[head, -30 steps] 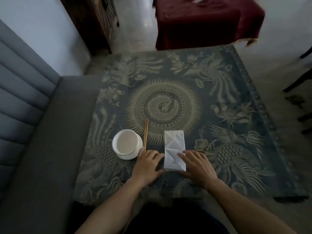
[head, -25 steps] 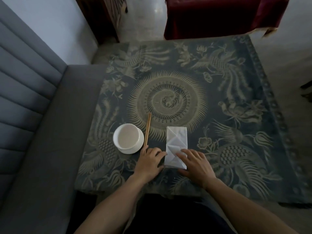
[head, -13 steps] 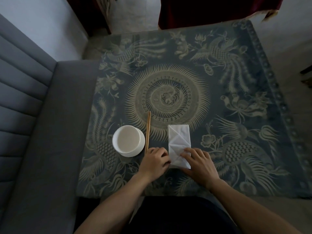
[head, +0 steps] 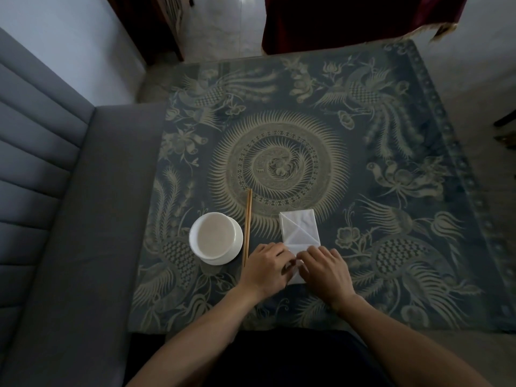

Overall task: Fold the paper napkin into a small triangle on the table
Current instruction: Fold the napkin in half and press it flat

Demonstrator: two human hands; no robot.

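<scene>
A white paper napkin point(head: 300, 229), folded into a long rectangle with diagonal creases, lies on the patterned table point(head: 363, 169) near its front edge. My left hand point(head: 268, 268) and my right hand point(head: 325, 270) meet over the napkin's near end and cover it. Fingers of both hands curl onto the near edge of the napkin, which looks slightly lifted between them. The far half of the napkin lies flat and uncovered.
A white bowl point(head: 215, 238) on a saucer stands left of my left hand. A pair of wooden chopsticks point(head: 247, 224) lies between the bowl and the napkin. A grey sofa point(head: 55, 219) runs along the left. A dark red cloth-covered table point(head: 349, 20) stands beyond.
Both hands have closed in from the napkin's sides onto its near end, with fingers now curled on the paper. The head camera has tilted down and closer.
</scene>
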